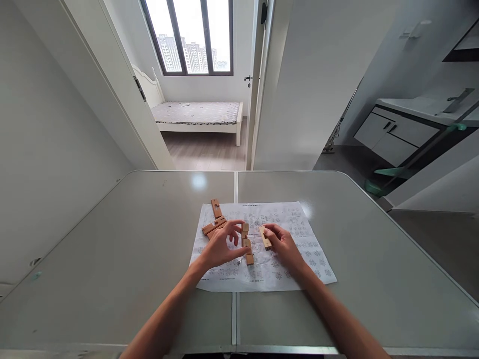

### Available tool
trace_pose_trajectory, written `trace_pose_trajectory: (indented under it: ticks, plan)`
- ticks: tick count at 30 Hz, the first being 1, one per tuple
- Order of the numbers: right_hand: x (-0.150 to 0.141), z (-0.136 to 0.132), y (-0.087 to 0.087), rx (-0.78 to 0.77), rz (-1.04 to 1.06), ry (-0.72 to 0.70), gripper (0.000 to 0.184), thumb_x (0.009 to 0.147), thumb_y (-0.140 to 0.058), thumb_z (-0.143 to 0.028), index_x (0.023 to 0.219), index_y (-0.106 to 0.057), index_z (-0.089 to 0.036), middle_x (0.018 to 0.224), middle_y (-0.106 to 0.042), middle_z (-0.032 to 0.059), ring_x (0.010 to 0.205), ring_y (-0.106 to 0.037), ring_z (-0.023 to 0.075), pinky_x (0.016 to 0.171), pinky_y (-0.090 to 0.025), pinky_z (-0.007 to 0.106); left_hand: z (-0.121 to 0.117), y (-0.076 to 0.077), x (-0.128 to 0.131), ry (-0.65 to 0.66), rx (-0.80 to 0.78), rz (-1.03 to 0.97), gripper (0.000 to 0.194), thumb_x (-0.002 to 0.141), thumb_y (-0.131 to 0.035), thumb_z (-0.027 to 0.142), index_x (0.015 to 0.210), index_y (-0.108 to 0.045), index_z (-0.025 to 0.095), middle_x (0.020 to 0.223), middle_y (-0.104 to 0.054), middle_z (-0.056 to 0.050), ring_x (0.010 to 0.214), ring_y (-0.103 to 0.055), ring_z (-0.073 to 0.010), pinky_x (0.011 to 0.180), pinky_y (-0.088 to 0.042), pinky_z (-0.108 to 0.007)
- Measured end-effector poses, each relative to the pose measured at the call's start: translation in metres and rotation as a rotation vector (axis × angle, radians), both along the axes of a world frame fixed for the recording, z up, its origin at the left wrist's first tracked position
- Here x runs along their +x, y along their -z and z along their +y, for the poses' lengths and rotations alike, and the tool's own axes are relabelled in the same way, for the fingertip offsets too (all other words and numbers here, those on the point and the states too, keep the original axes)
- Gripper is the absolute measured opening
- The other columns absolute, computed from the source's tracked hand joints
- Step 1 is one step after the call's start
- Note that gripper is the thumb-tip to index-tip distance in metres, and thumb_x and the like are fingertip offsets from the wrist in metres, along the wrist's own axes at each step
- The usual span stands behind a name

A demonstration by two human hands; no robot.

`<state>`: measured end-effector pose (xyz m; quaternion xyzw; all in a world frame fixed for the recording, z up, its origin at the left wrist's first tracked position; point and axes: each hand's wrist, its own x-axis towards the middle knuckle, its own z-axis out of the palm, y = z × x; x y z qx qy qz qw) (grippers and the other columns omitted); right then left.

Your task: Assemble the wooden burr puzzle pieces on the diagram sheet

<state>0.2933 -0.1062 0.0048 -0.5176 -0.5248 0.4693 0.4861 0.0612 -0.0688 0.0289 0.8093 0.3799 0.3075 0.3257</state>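
My left hand point(224, 245) curls its thumb and fingers around the left side of some joined, notched wooden puzzle pieces point(246, 243), gripping them near the middle of the sheet. A separate light wooden puzzle piece point(266, 239) is pinched in my right hand point(281, 244), a short gap to the right of the joined pieces. Darker notched wooden pieces point(214, 225) lie beyond my left hand, partly hidden by it. One more notched piece point(216, 208) sits at the sheet's far left corner. Underneath is a printed paper sheet point(310, 249) with small diagrams, too small to read.
The sheet lies on a pale grey-green table point(149, 249) with a metal strip point(234, 319) down its middle. Past the far edge are an open doorway, a bed point(198, 113) and a window. A sink cabinet point(396, 129) stands at the right.
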Motion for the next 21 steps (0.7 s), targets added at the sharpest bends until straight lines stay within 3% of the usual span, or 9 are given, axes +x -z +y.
trace_pose_trajectory:
  ticks: [3,10,14,17,21]
  plan:
    - [0.000,-0.001,-0.002,-0.057,0.086,-0.015,0.043,0.096,-0.060,-0.059,0.105,-0.070,-0.018,0.071,-0.058,-0.0007,0.058,-0.051,0.0149,0.049,-0.043,0.026,-0.003,0.003,0.005,-0.006,-0.015,-0.013,0.064,0.079,-0.083,0.037,0.134,-0.052,0.026,0.097,-0.074,0.000,0.073,-0.064,-0.0143,0.074,-0.053,-0.031]
    - [-0.001,0.000,-0.005,-0.010,0.158,-0.077,0.045,0.096,-0.059,-0.065,0.098,-0.066,-0.020,0.082,-0.071,0.0051,0.058,-0.058,0.0154,0.048,-0.043,0.026,-0.012,0.008,0.017,-0.022,-0.062,-0.068,0.065,0.080,-0.083,0.038,0.135,-0.051,0.027,0.100,-0.073,-0.001,0.068,-0.064,-0.0128,0.067,-0.054,-0.028]
    - [-0.003,0.000,-0.003,-0.014,0.141,-0.084,0.042,0.095,-0.063,-0.063,0.091,-0.060,-0.021,0.071,-0.067,0.0007,0.050,-0.048,0.0125,0.048,-0.041,0.026,-0.014,0.011,0.020,-0.008,-0.107,-0.085,0.065,0.080,-0.083,0.040,0.135,-0.050,0.028,0.097,-0.072,0.000,0.065,-0.061,-0.0121,0.062,-0.052,-0.027]
    - [-0.004,0.000,0.001,-0.010,0.180,-0.097,0.044,0.096,-0.059,-0.066,0.100,-0.059,-0.022,0.072,-0.064,-0.0013,0.046,-0.039,0.0100,0.044,-0.033,0.024,-0.016,0.014,0.022,0.014,-0.147,-0.085,0.065,0.081,-0.083,0.040,0.135,-0.050,0.028,0.095,-0.071,0.001,0.064,-0.059,-0.0115,0.062,-0.052,-0.026]
    - [-0.004,0.001,0.005,-0.001,0.120,-0.099,0.048,0.100,-0.049,-0.067,0.098,-0.062,-0.021,0.066,-0.050,-0.0043,0.048,-0.035,0.0105,0.044,-0.029,0.024,-0.017,0.016,0.025,0.024,-0.170,-0.087,0.066,0.080,-0.083,0.040,0.136,-0.050,0.029,0.097,-0.070,0.001,0.065,-0.058,-0.0114,0.062,-0.052,-0.026]
